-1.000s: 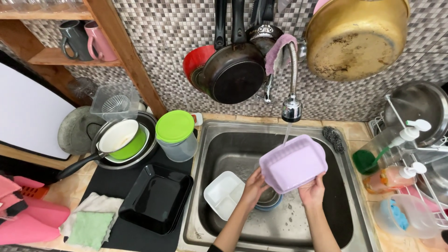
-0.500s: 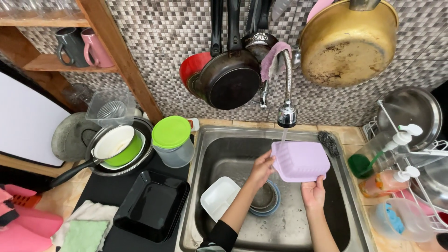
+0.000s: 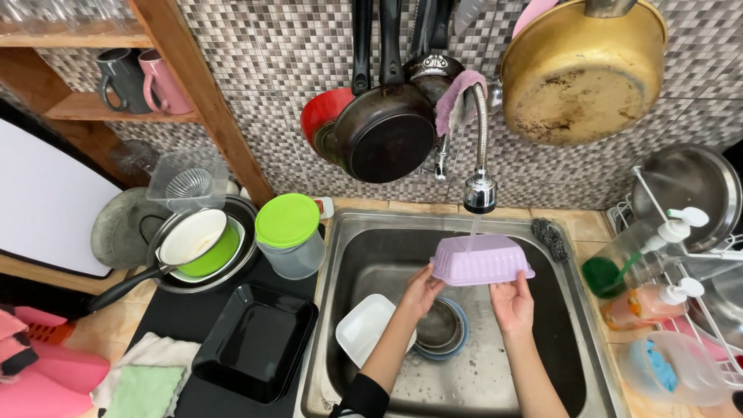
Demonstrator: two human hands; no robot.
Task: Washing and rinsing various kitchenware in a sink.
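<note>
Purple tub (image 3: 481, 260) sits upside down under the tap (image 3: 480, 191), long side across me; my left hand (image 3: 422, 289) and right hand (image 3: 512, 303) grip its ends.

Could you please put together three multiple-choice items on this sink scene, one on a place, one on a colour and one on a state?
1. Where is the lilac tub?
A. under the tap
B. on the shelf
C. on the black tray

2. What colour is the lid of the jar left of the sink?
A. red
B. green
C. blue

3. How is the tub held?
A. lying in the sink
B. by one hand
C. upside down, by both hands

Answers: 1 A, water falls onto it; 2 B, the lid is bright green; 3 C, the left hand and right hand grip its rim, base up.
</note>
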